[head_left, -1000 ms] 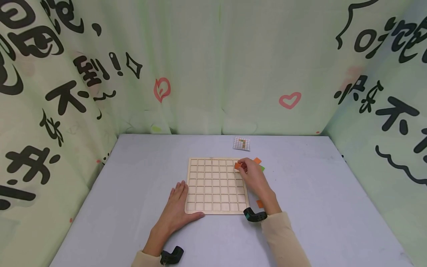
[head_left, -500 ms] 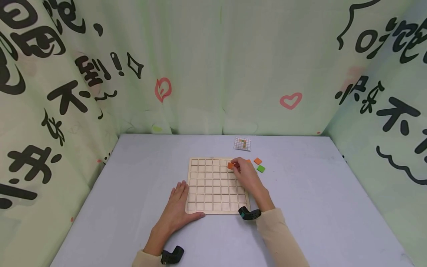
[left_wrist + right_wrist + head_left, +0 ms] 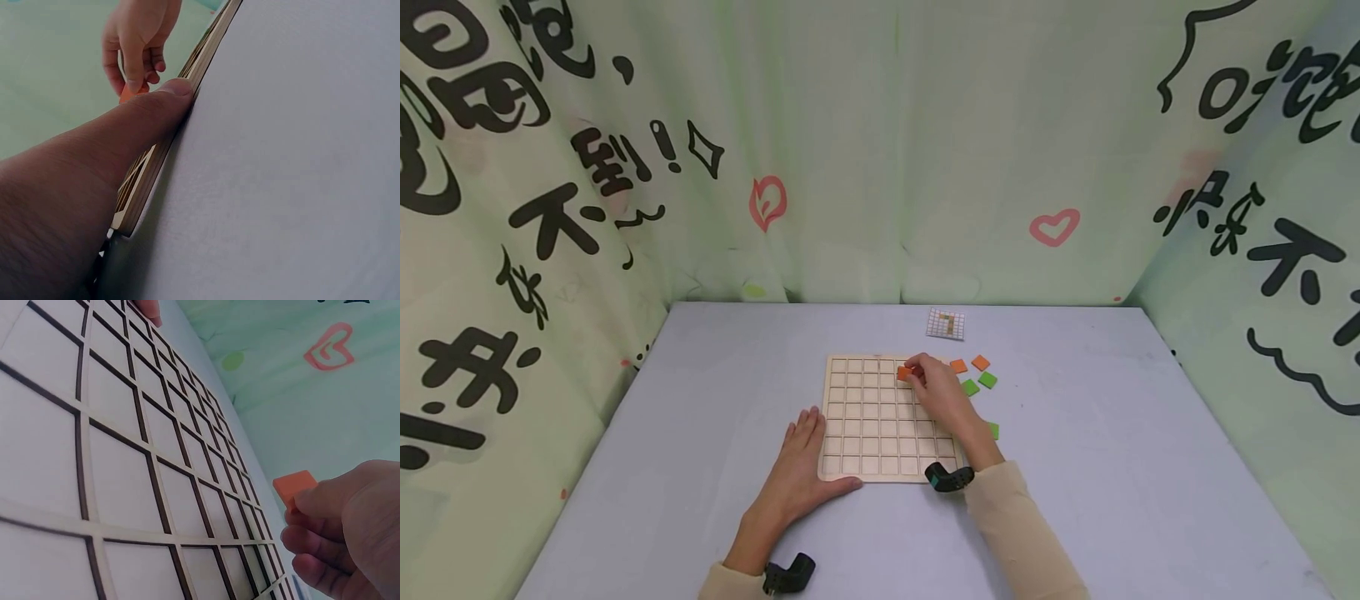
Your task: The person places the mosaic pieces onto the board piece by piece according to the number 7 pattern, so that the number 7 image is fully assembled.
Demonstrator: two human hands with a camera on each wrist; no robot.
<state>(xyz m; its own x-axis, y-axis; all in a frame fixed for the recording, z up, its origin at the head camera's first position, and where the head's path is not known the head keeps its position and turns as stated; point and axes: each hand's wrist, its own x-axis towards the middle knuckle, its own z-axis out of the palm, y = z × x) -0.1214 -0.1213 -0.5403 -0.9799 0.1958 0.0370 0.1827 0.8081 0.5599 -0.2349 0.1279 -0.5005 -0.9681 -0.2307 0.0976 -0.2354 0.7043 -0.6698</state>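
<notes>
Tile [image 3: 903, 374], orange, is just left of my right hand [image 3: 938, 392], which pinches it above the far rows of the board [image 3: 861, 429]. My left hand [image 3: 797, 462], thumb spread, touches the near left corner. I count one card [image 3: 945, 324], two loose orange tiles [image 3: 981, 362], three green tiles [image 3: 987, 380].

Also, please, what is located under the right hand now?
Under the right hand is the upper right part of the wooden grid board. The hand pinches an orange tile. What the hand covers there cannot be seen in the head view.
</notes>
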